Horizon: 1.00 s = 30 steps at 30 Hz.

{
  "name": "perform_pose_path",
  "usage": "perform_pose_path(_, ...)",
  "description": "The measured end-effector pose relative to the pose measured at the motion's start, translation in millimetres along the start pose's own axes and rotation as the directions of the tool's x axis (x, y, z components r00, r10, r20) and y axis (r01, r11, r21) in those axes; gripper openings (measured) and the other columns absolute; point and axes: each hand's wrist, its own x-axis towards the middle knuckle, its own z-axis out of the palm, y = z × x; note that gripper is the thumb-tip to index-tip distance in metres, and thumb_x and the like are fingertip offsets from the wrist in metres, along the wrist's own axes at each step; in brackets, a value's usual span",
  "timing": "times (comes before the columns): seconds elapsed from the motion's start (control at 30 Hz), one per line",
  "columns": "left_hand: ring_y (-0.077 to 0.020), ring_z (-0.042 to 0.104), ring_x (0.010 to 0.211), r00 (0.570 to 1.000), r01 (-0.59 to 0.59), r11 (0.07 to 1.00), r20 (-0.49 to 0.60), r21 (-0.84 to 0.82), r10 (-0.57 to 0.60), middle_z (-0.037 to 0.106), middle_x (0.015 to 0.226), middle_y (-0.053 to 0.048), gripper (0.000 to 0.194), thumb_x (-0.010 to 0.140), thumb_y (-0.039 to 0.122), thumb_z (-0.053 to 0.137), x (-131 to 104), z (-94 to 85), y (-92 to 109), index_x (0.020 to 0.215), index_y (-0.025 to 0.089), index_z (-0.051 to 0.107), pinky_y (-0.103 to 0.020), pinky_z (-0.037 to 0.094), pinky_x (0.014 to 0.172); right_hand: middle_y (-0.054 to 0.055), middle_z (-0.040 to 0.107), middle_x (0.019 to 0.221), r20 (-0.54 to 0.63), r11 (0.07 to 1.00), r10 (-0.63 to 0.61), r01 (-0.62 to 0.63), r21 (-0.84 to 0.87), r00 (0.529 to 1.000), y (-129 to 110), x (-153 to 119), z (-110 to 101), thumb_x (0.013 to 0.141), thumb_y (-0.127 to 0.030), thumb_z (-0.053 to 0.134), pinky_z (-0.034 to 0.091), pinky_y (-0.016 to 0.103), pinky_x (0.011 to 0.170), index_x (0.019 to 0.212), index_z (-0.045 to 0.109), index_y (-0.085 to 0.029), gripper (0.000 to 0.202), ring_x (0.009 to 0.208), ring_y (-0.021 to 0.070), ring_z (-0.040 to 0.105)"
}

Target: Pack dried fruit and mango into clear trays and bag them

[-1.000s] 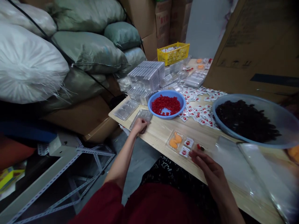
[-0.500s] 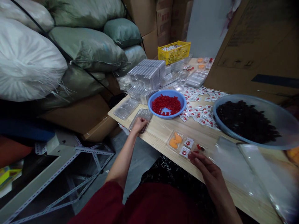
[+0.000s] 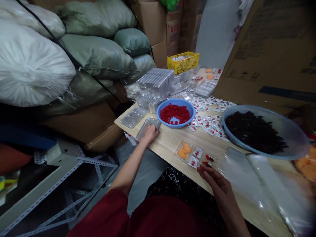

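On the wooden table, a clear plastic tray (image 3: 185, 157) holds two orange pieces (image 3: 184, 150), two small printed sachets (image 3: 197, 153) and a compartment with red and dark bits (image 3: 208, 158). At its near right corner is my right hand (image 3: 218, 182), fingertips pressed together; what they pinch, if anything, is hidden. My left hand (image 3: 151, 133), its fingers curled closed, rests at the near right end of some clear plastic trays (image 3: 145, 125). Whether it grips one cannot be seen. Behind it stands a blue bowl (image 3: 158, 115) of small red pieces (image 3: 176, 113).
Scattered sachets (image 3: 209, 123) lie beside a large basin (image 3: 296, 141) of dark pieces. Clear plastic bags (image 3: 247, 177) cover the table's right side. Stacked plastic trays (image 3: 158, 82) and a yellow basket (image 3: 184, 64) stand behind. Full sacks (image 3: 98, 56) pile up on the left.
My left hand has shifted slightly right, to the edge of the clear trays. My right hand stays at the filled tray. The view has tilted up a little.
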Motion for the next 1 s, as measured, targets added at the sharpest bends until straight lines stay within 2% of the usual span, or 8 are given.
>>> perform_pose_path(0.33, -0.0140, 0.054, 0.066, 0.934, -0.091, 0.889, -0.347, -0.448, -0.080, 0.058, 0.071, -0.002, 0.015, 0.084, 0.030, 0.046, -14, -63.1, -43, 0.083, 0.018, 0.057, -0.025, 0.043, 0.066, 0.007, 0.071, 0.120, -0.034, 0.999, 0.020, -0.021, -0.041, 0.999, 2, 13, -4, 0.073, -0.056, 0.076, 0.036, 0.050, 0.115, 0.108, 0.075, -0.027, 0.046, 0.123, 0.0340, 0.058)
perform_pose_path(0.47, -0.0096, 0.043, 0.056, 0.949, -0.258, 0.402, -0.308, -0.878, -0.064, 0.048, 0.066, 0.001, 0.019, 0.082, 0.037, 0.056, -53, -94.1, -23, 0.075, 0.020, 0.050, -0.024, 0.039, 0.057, 0.008, 0.072, 0.118, 0.047, 1.000, -0.007, 0.008, -0.022, 0.999, 0, 19, 17, 0.079, -0.052, 0.073, 0.039, 0.050, 0.112, 0.111, 0.072, -0.027, 0.041, 0.120, 0.0318, 0.060)
perform_pose_path(0.53, -0.0083, 0.037, 0.053, 0.991, -0.121, 0.200, -0.105, -0.972, 0.088, 0.044, 0.063, 0.001, 0.026, 0.078, 0.038, 0.065, -77, -98.8, 1, 0.068, 0.020, 0.049, -0.024, 0.037, 0.053, 0.007, 0.068, 0.125, 0.074, 0.997, -0.077, 0.077, 0.014, 0.994, -9, 23, 29, 0.081, -0.049, 0.073, 0.041, 0.049, 0.110, 0.120, 0.068, -0.029, 0.044, 0.123, 0.0298, 0.058)
perform_pose_path(0.6, -0.0075, 0.034, 0.050, 0.933, 0.139, 0.166, 0.185, -0.976, 0.308, 0.042, 0.060, 0.002, 0.031, 0.073, 0.039, 0.073, -98, -92.8, 29, 0.065, 0.019, 0.050, -0.024, 0.034, 0.050, 0.005, 0.058, 0.140, 0.048, 0.979, -0.202, 0.201, 0.027, 0.978, -25, 28, 36, 0.081, -0.045, 0.074, 0.039, 0.047, 0.111, 0.132, 0.058, -0.033, 0.055, 0.131, 0.0274, 0.051)
perform_pose_path(0.73, -0.0059, 0.031, 0.048, 0.620, 0.512, 0.198, 0.519, -0.836, 0.588, 0.040, 0.057, 0.003, 0.033, 0.066, 0.039, 0.081, -118, -60.2, 75, 0.066, 0.017, 0.056, -0.023, 0.028, 0.047, 0.006, 0.065, 0.127, 0.062, 0.947, -0.316, 0.319, -0.038, 0.947, -57, 33, 24, 0.080, -0.041, 0.076, 0.045, 0.041, 0.102, 0.134, 0.057, -0.030, 0.058, 0.116, 0.0235, 0.060)
perform_pose_path(0.77, -0.0058, 0.033, 0.049, 0.602, 0.540, 0.180, 0.527, -0.822, 0.600, 0.041, 0.058, 0.003, 0.032, 0.067, 0.038, 0.081, -119, -51.2, 81, 0.068, 0.017, 0.058, -0.022, 0.029, 0.048, 0.006, 0.070, 0.112, 0.070, 0.952, -0.298, 0.302, -0.043, 0.952, -60, 32, 17, 0.080, -0.042, 0.075, 0.049, 0.038, 0.093, 0.125, 0.063, -0.027, 0.049, 0.101, 0.0219, 0.064)
perform_pose_path(0.87, -0.0099, 0.050, 0.061, 0.674, 0.505, 0.119, 0.477, -0.855, 0.565, 0.056, 0.073, -0.004, 0.033, 0.075, 0.044, 0.076, -119, -27.8, 86, 0.089, 0.016, 0.067, -0.024, 0.041, 0.057, 0.003, 0.067, 0.081, -0.086, 0.965, -0.262, 0.263, -0.006, 0.961, -51, 20, -2, 0.083, -0.047, 0.071, 0.049, 0.030, 0.071, 0.094, 0.067, -0.021, 0.029, 0.071, 0.0158, 0.059)
perform_pose_path(1.0, -0.0164, 0.063, 0.085, 0.703, 0.357, 0.292, 0.461, -0.887, 0.541, 0.068, 0.104, -0.009, 0.050, 0.074, 0.040, 0.079, -127, 2.6, 76, 0.117, 0.021, 0.061, -0.028, 0.049, 0.076, -0.001, 0.060, 0.072, -0.349, 0.966, -0.203, 0.245, 0.078, 0.915, -7, 1, -9, 0.086, -0.053, 0.065, 0.045, 0.027, 0.066, 0.086, 0.063, -0.022, 0.031, 0.067, 0.0147, 0.054)
